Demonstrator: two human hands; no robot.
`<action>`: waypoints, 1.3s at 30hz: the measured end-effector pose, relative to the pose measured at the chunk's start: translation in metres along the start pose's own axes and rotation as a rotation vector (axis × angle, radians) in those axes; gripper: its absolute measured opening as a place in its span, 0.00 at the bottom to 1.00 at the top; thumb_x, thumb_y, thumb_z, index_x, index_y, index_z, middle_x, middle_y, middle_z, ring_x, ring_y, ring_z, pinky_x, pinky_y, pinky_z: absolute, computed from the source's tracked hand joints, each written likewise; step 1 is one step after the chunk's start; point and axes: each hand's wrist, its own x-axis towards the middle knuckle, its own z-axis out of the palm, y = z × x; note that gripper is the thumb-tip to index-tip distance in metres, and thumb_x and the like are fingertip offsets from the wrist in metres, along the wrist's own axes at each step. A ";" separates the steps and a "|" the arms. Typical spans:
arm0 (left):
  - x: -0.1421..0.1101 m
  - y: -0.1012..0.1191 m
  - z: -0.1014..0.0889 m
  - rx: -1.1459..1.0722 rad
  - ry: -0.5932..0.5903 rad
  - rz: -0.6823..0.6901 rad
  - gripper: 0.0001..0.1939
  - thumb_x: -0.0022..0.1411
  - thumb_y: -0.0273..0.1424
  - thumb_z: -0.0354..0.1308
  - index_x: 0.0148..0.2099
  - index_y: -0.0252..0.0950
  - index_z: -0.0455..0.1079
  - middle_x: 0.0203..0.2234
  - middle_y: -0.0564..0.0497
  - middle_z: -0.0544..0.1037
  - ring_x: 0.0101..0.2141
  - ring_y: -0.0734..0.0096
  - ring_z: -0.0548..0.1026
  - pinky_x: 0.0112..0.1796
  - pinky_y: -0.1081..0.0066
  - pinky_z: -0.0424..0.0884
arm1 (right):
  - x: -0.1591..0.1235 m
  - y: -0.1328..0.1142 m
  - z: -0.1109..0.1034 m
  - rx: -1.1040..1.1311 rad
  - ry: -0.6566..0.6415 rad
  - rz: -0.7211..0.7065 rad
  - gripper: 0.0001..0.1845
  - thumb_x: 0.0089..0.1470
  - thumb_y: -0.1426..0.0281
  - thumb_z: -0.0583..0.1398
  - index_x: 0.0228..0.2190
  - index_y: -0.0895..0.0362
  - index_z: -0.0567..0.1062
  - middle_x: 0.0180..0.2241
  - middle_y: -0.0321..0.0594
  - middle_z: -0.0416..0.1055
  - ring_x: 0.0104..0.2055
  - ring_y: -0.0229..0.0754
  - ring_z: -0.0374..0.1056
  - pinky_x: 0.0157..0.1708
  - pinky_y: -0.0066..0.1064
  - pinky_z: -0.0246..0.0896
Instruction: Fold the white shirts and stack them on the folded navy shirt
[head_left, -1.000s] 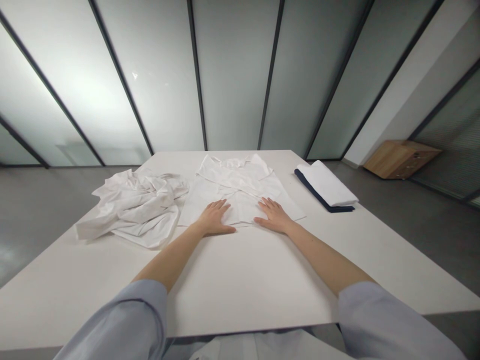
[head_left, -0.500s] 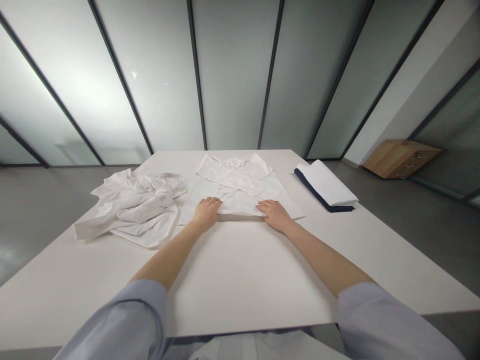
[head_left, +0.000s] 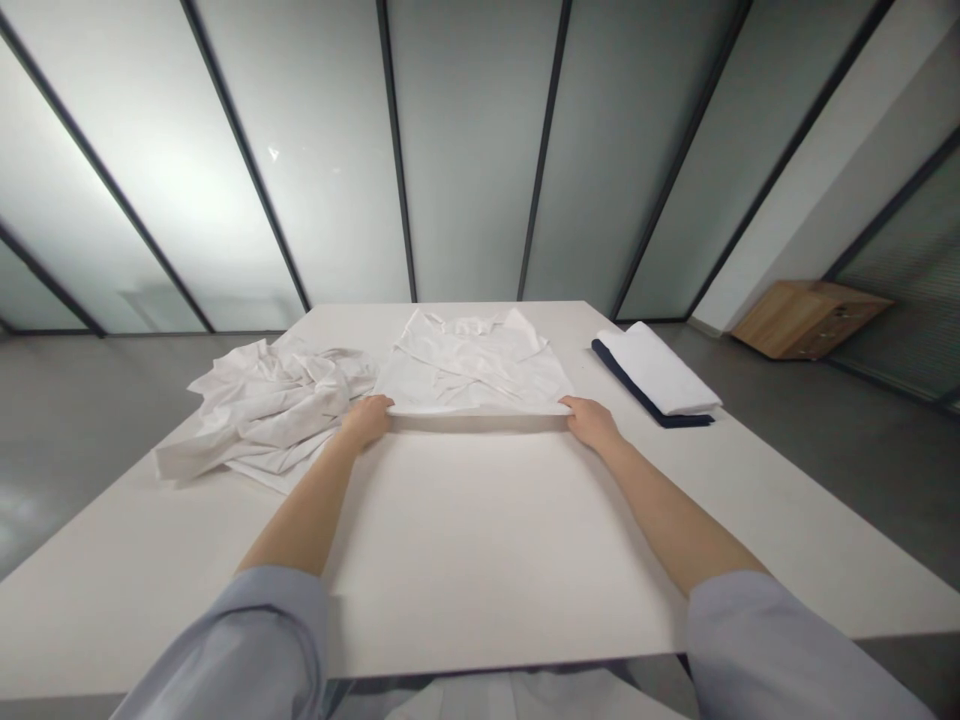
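Observation:
A white shirt (head_left: 480, 365) lies spread in front of me, its collar end at the far side and its sleeves folded across the body. My left hand (head_left: 369, 420) pinches the near left corner of its hem. At the near right corner, my right hand (head_left: 592, 420) grips the same edge. Between both hands the hem is stretched straight and raised slightly off the table, with a shadow below it. Close beside my left hand lies a crumpled heap of white cloth (head_left: 262, 410).
On the right of the white table (head_left: 510, 560) a folded white cloth (head_left: 660, 368) rests on a folded dark navy cloth (head_left: 651, 405). A wooden cabinet (head_left: 806, 315) stands on the floor at the far right. Frosted glass panels (head_left: 472, 150) line the back.
Both hands have moved apart from the middle of the hem to its two corners. The hem, earlier flat under my fingers, is now gripped, pulled taut and lifted a little.

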 end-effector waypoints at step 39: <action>0.037 0.094 0.019 -0.036 -0.032 0.012 0.34 0.65 0.51 0.39 0.66 0.40 0.53 0.66 0.38 0.52 0.64 0.47 0.50 0.57 0.43 0.50 | 0.046 -0.055 0.018 -0.002 -0.136 -0.151 0.32 0.62 0.51 0.46 0.61 0.52 0.61 0.64 0.50 0.53 0.64 0.57 0.49 0.59 0.55 0.44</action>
